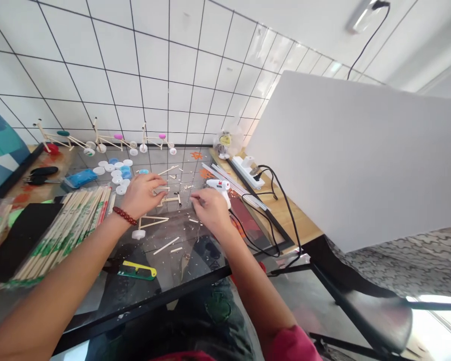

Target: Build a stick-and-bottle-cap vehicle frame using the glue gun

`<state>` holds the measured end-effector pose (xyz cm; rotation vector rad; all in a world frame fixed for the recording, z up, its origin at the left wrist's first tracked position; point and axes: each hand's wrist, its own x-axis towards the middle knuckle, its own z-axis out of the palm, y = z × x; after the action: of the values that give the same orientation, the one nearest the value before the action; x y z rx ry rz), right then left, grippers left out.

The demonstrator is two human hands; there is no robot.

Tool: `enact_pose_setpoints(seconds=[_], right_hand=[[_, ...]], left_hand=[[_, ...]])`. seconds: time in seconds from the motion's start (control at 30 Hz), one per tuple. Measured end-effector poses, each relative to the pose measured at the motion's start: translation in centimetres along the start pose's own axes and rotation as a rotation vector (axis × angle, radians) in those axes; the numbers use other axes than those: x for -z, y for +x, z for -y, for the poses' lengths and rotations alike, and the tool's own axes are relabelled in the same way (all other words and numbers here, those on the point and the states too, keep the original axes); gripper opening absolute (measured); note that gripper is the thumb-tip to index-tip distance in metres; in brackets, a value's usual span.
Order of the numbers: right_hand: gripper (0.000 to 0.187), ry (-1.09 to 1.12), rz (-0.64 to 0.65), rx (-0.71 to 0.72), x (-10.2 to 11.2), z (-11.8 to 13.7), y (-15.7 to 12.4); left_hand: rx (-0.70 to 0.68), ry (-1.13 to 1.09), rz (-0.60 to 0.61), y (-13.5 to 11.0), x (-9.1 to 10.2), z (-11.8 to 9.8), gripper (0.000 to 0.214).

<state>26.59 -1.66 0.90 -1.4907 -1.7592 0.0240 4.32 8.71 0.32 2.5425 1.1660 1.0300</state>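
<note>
My left hand (143,195) is over the glass tabletop, thumb and fingers closed around a short wooden stick (163,189). Below it lies a stick frame (154,220) with a white bottle cap (138,234) at one end. A T-shaped stick piece (172,200) with dark tips is just right of the left fingertips. My right hand (210,205) has its thumb and fingertips pinched together; whatever they hold is too small to make out. Behind that hand stands a white glue gun (220,185), partly hidden by it.
Three small stick bicycles (150,138) with cap wheels stand along the tiled wall. Loose caps (116,173), bundled chopsticks (67,230) and a yellow-green utility knife (137,269) lie at left. Glue sticks (240,185), a power strip (248,170) and black cables (285,205) occupy the right.
</note>
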Motion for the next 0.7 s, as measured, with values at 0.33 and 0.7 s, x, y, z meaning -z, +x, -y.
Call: enact_pose_setpoints(seconds=[0.33, 0.7], right_hand=[[0.03, 0.091, -0.202, -0.457, 4.0, -5.8, -2.5], [0.038, -0.266, 0.155, -0.442, 3.5, -9.4, -0.1]], left_hand=[[0.018, 0.015, -0.013, -0.7, -0.5, -0.5, 0.033], [0.021, 0.094, 0.044, -0.9, -0.2, -1.1, 0.017]])
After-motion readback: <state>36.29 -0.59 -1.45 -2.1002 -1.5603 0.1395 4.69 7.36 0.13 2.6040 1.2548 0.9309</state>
